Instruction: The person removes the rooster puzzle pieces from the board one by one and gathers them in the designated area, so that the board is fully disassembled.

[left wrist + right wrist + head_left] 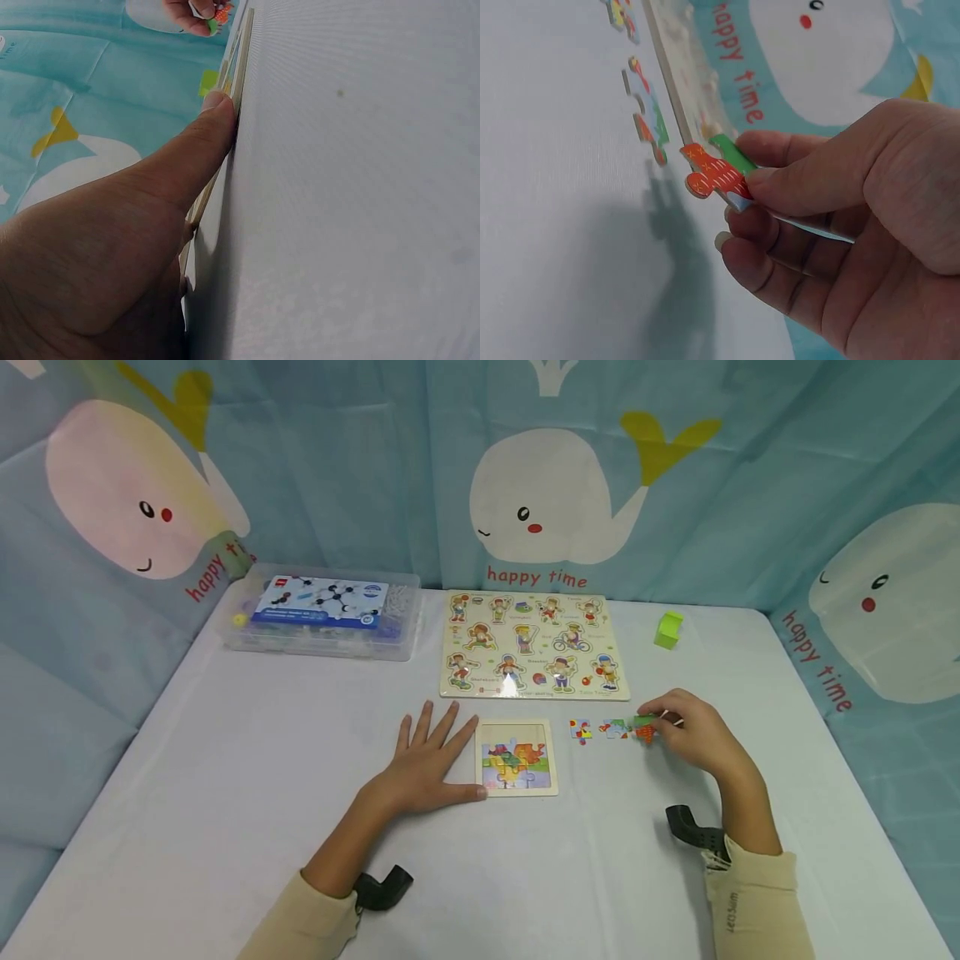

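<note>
My right hand pinches an orange and green jigsaw piece between thumb and fingers, held above the table in the right wrist view. Two more jigsaw pieces, one yellow and red and one blue and green, lie in a row to its left. My left hand is spread flat on the table, its thumb touching the lower left corner of a small wooden puzzle tray and its index fingertip at the upper left corner. Joined pieces fill the tray's lower part, while its top strip shows bare wood.
Behind the tray lies a larger wooden board with printed children. A clear plastic case stands at the back left, and a bright green block at the back right. A whale-print curtain encloses the white table.
</note>
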The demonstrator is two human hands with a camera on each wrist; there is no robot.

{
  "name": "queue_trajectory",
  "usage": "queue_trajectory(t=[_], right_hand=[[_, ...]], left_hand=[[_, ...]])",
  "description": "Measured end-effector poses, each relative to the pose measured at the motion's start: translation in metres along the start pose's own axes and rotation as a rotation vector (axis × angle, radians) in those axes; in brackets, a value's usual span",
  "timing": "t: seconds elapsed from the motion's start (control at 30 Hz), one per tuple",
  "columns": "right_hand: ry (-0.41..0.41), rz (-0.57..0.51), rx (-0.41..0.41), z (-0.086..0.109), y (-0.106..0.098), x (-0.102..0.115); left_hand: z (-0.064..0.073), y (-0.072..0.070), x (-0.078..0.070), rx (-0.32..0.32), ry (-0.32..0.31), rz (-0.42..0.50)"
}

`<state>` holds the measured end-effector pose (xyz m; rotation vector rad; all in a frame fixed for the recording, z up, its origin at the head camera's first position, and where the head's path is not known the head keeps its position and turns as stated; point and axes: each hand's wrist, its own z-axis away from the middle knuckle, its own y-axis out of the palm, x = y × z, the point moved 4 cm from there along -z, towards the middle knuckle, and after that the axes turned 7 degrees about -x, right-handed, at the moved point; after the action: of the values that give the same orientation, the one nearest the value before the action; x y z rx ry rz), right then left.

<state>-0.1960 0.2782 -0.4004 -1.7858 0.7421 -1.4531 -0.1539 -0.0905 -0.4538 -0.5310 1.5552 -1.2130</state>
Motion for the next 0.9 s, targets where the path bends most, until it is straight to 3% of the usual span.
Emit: queue_trajectory(t=[0.5,0.7,0.9], right_hand=[[0.158,0.04,0.011,0.0,0.003,-0.027],[0.187,0.03,0.01,0.001,0.005,-0.029],[0.153,0.048,0.011,0.001,0.002,-0.027]], left_hand=[[0.0,-0.002,-0.003,0.001,-0.01,0.011],[0.0,-0.002,-0.003,0.002,-0.013,0.01],[0.0,-0.002,-0.002,0.001,-0.012,0.004]])
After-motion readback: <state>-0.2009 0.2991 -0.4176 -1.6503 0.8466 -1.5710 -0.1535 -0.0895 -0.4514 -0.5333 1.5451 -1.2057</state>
